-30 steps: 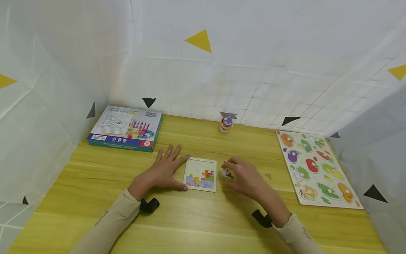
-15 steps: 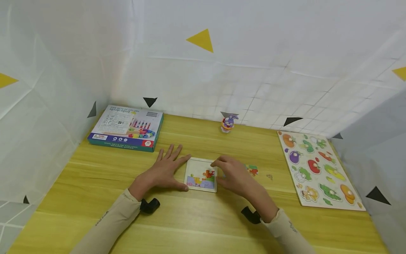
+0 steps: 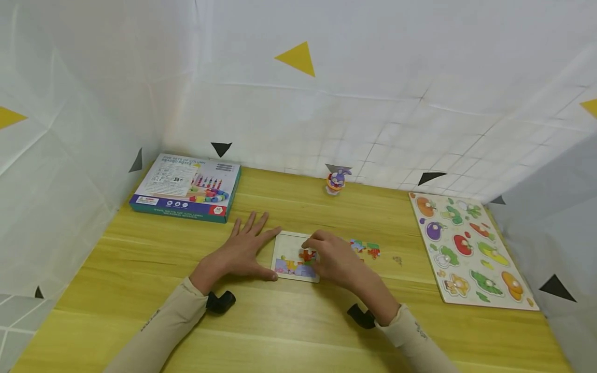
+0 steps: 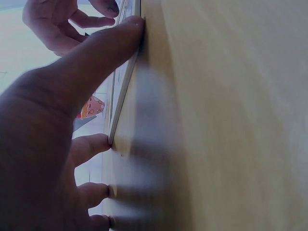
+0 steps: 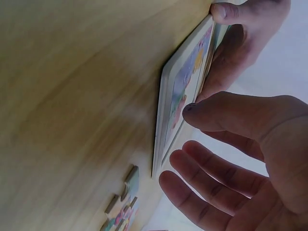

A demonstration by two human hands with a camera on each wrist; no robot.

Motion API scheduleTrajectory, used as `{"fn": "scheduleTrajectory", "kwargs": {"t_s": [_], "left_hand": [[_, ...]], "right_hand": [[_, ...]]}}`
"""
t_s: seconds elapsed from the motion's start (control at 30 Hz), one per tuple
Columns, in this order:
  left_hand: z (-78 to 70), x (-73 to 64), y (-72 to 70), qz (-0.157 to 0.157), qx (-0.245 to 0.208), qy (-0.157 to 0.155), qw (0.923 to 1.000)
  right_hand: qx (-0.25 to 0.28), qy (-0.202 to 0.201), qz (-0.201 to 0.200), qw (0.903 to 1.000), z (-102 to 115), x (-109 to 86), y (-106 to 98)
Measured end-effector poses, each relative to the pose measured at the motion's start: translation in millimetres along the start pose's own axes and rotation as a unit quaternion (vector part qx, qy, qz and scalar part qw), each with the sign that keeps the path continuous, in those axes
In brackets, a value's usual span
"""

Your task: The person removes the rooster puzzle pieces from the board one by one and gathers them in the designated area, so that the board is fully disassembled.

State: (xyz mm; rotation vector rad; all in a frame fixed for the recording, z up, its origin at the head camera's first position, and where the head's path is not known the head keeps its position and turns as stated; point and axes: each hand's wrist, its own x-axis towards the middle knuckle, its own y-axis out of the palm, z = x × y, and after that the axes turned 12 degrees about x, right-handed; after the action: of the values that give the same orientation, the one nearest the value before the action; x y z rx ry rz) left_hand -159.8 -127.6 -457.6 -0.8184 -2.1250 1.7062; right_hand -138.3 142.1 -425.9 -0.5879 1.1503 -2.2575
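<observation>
A small square puzzle tray (image 3: 296, 280) lies flat on the table, with several jigsaw pieces (image 3: 291, 266) set along its lower part and a red piece (image 3: 307, 255) at its right. My left hand (image 3: 240, 251) is spread flat at the tray's left side, thumb and index finger touching its edge, as the left wrist view also shows. Over the tray's right side, my right hand (image 3: 337, 259) pinches a puzzle piece between thumb and index finger, mostly hidden by the fingers. In the right wrist view the thumb (image 5: 211, 113) tip is low over the pictured pieces, the other fingers loosely bent.
Loose puzzle pieces (image 3: 372, 250) lie just right of my right hand. A vegetable peg board (image 3: 471, 248) is at the right, a boxed bead set (image 3: 186, 189) at back left. A purple rabbit figure (image 3: 337, 180) stands near the white backdrop.
My right hand has moved left from the loose pieces onto the tray's right side, uncovering some of those pieces. The left hand has stayed at the tray's left edge.
</observation>
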Motion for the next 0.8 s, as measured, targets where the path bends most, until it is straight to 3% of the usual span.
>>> {"fn": "scheduleTrajectory", "kwargs": {"t_s": [0.47, 0.8], "left_hand": [[-0.9, -1.0, -0.9, -0.005, 0.004, 0.004, 1.0], [-0.5, -0.7, -0.4, -0.007, 0.0, 0.002, 1.0]], "right_hand": [[-0.019, 0.005, 0.042, 0.9989, 3.7, 5.4, 3.8], [-0.023, 0.003, 0.034, 0.9992, 3.0, 5.7, 5.0]]}}
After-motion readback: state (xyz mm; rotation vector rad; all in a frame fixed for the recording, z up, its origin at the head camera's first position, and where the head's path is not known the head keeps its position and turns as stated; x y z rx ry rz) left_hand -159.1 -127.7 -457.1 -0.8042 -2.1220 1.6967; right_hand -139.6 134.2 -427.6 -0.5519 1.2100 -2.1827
